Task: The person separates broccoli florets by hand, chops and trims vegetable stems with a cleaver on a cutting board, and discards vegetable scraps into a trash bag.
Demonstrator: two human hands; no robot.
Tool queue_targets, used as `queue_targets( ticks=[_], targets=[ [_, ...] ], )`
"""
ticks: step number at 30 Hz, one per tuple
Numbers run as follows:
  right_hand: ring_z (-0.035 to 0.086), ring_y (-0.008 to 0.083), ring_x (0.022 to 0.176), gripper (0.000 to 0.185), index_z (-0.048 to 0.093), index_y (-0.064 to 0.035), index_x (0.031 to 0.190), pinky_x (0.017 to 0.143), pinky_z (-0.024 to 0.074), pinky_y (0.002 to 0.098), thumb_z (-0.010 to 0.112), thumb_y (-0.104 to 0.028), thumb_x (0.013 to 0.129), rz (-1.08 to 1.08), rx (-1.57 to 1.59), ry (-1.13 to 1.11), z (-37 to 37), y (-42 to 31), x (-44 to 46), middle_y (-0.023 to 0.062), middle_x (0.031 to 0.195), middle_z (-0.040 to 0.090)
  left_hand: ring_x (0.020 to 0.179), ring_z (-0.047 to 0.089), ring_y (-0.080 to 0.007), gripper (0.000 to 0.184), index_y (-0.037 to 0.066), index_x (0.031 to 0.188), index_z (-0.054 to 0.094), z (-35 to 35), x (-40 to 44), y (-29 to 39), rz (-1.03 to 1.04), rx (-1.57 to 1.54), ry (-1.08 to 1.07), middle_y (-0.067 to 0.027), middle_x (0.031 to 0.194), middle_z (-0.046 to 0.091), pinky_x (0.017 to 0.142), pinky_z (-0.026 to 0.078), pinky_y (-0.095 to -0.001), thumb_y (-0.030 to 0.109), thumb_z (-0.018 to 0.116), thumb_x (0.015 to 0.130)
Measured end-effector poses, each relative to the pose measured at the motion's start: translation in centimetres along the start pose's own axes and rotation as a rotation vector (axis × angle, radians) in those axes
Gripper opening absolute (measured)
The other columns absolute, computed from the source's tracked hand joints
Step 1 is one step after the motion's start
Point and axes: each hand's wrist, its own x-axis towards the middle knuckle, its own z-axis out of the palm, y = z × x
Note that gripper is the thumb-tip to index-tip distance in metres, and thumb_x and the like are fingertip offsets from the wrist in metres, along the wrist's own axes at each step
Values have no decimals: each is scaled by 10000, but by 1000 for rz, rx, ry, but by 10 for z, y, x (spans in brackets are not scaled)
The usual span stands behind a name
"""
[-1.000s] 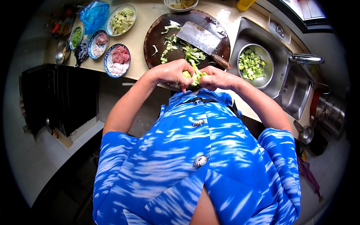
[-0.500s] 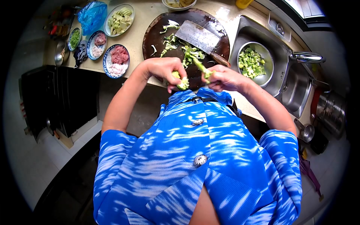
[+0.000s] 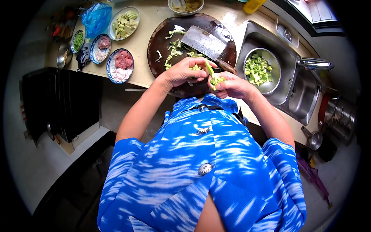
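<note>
My right hand point(image 3: 234, 86) is closed around a light green vegetable stalk with a leafy or floret end point(image 3: 216, 82). The stalk points up toward my left hand point(image 3: 185, 71), whose curled thumb and fingers meet beside its tip. Pale green vegetable pieces point(image 3: 196, 67) show within my left hand's grip; their exact kind is unclear. Both hands hover over the near edge of the round dark cutting board point(image 3: 158, 38). On the board lies a cleaver point(image 3: 205, 41), its wooden handle toward my right hand. Green vegetable scraps point(image 3: 176, 48) are scattered left of the blade.
A metal bowl of cut green vegetables point(image 3: 259, 69) stands in the sink point(image 3: 247, 34), beside the faucet point(image 3: 317, 63). To the left are plates of meat point(image 3: 123, 60), pale vegetable chunks point(image 3: 124, 24) and chopped greens point(image 3: 78, 40), plus a blue plastic bag point(image 3: 96, 17).
My left hand has moved right and up, bringing its fingers to the stalk in my right hand. The stalk now stands more upright. Board and cleaver stay in place.
</note>
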Motion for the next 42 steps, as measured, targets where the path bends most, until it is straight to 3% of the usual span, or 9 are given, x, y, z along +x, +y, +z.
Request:
queue_targets(
  ticks=[8, 20, 23, 27, 29, 33, 36, 39, 42],
  targets=[
    [605, 116, 672, 203, 537, -19, 1006, 511, 464, 197, 595, -75, 820, -49, -268, 174, 6, -2, 11, 94, 882, 630, 621, 495, -42, 199, 4, 963, 663, -10, 0, -15, 79, -24, 130, -13, 826, 622, 496, 343, -165, 156, 671, 834],
    [531, 76, 698, 308, 549, -48, 1096, 583, 422, 210, 664, -98, 815, -215, -302, 270, -9, 11, 22, 32, 895, 599, 847, 620, -135, 290, -19, 1057, 672, -20, -2, -5, 205, 429, 282, -79, 960, 683, 802, 477, -259, 79, 691, 785],
    [501, 70, 658, 249, 543, -53, 1094, 556, 404, 209, 594, -190, 893, -180, -93, 362, -14, 13, 23, 22, 861, 586, 838, 617, -128, 255, -1, 1033, 687, -26, 1, -12, 259, 605, 266, -80, 933, 685, 777, 476, -261, 88, 685, 794],
    [510, 89, 627, 258, 546, -38, 1073, 533, 408, 235, 532, -252, 929, -184, -366, 468, -24, 17, 25, 32, 796, 587, 789, 627, -131, 202, 15, 964, 708, -17, -1, -11, 301, 844, 369, -94, 858, 687, 723, 474, -260, 91, 690, 777],
    [542, 119, 643, 271, 552, -7, 1039, 553, 437, 298, 547, -243, 905, -293, -913, 581, -24, 16, 27, 51, 735, 588, 759, 630, -135, 196, 17, 949, 710, -13, -1, -13, 322, 866, 434, -97, 828, 686, 697, 477, -263, 92, 695, 768],
    [604, 307, 626, 222, 579, 28, 940, 590, 448, 397, 544, -179, 868, -461, -1308, 738, -12, 10, 28, 195, 679, 590, 673, 633, -163, 187, 12, 913, 711, -1, -1, -17, 379, 980, 621, -113, 767, 680, 624, 480, -281, 97, 710, 746],
    [593, 393, 630, 195, 576, 37, 841, 584, 443, 438, 538, -153, 858, -426, -1304, 827, -10, 12, 33, 253, 658, 564, 655, 635, -198, 180, 9, 904, 706, 10, 0, -13, 444, 1034, 627, -134, 780, 672, 599, 476, -293, 94, 712, 745],
    [524, 306, 538, 185, 552, 21, 796, 526, 390, 397, 548, -147, 874, -446, -1295, 853, -11, 20, 40, 198, 575, 494, 643, 629, -218, 157, 24, 897, 705, 11, 1, -13, 488, 1069, 641, -136, 762, 660, 583, 475, -297, 86, 703, 754],
    [538, 368, 558, 241, 535, 46, 724, 540, 409, 439, 538, -148, 868, -510, -1288, 930, -7, 20, 49, 251, 597, 508, 645, 620, -232, 161, 17, 897, 696, 15, 3, -16, 628, 1283, 699, -120, 756, 653, 583, 487, -307, 69, 701, 745]
  ],
)
